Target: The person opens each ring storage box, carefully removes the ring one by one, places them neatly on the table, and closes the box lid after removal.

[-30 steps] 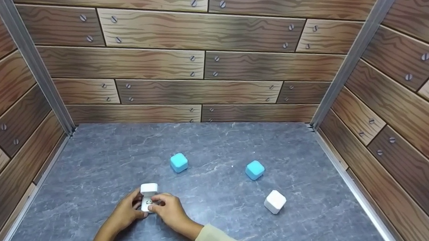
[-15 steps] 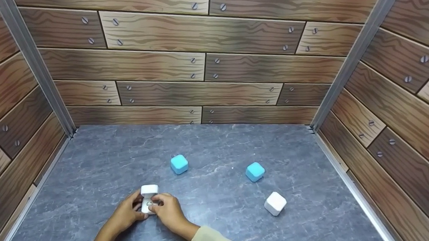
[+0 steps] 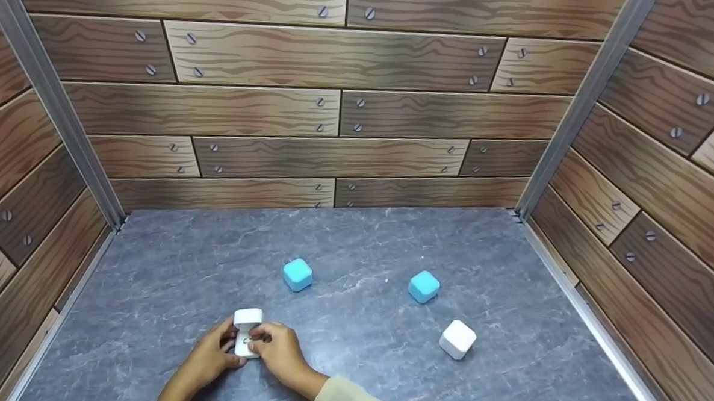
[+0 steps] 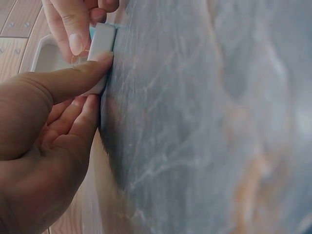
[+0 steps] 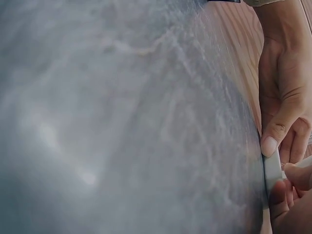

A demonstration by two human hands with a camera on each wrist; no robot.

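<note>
A small white ring box (image 3: 248, 348) stands on the grey table with its lid raised. Inside it is a thin ring (image 3: 246, 340), partly covered by fingers; its loop also appears in the left wrist view. My left hand (image 3: 208, 356) grips the box from the left, thumb along the front of the base, as the left wrist view shows. From the right, my right hand (image 3: 284, 355) pinches at the ring with thumb and forefinger; the exact contact is partly hidden. In the right wrist view only part of my right hand (image 5: 295, 209) shows, close to the box base (image 5: 273, 171).
Two turquoise rounded boxes (image 3: 298, 275) lie beyond the hands, one of them (image 3: 424, 287) farther right. A white rounded box (image 3: 457, 339) rests at the right. Wood-print walls (image 3: 335, 111) enclose the marbled grey table (image 3: 359, 242) at the back and both sides.
The ring box stays open in my left hand. My right fingers shift only slightly at the ring. The whole head view drifts a little.
</note>
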